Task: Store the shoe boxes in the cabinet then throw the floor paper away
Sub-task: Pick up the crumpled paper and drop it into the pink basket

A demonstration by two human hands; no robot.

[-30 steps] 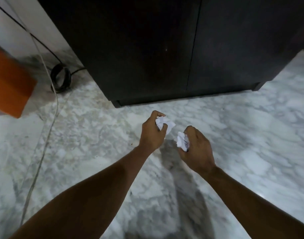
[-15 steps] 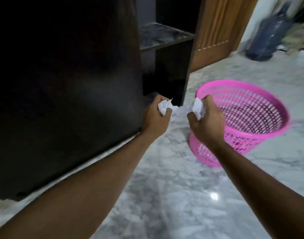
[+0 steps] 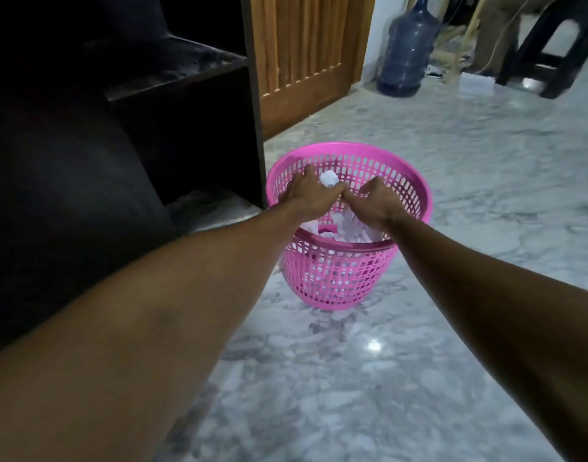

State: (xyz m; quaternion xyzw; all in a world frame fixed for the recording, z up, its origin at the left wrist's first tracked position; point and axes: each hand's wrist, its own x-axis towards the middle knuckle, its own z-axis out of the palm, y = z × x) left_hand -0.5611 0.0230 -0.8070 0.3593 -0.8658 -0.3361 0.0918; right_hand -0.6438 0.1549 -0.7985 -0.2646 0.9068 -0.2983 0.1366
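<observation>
Both my hands are stretched out over a pink plastic basket (image 3: 415, 188) on the marble floor. My left hand (image 3: 307, 196) is above the basket's left side, with a white crumpled paper (image 3: 329, 179) at its fingertips. My right hand (image 3: 377, 203) hangs beside it with its fingers pointing down and no paper visible in it. More white paper pieces (image 3: 352, 230) lie inside the basket below my hands. The dark cabinet (image 3: 186, 128) stands just left of the basket, showing an open shelf. No shoe boxes are in view.
A wooden door (image 3: 306, 55) stands behind the cabinet. A large blue water bottle (image 3: 407, 48) and a dark stool (image 3: 552, 45) are at the far right. Marble floor (image 3: 352, 378) stretches in front of and to the right of the basket.
My view swung right from the cabinet front to the basket. Both hands carried paper over the basket's mouth. The right hand's paper is no longer seen in it.
</observation>
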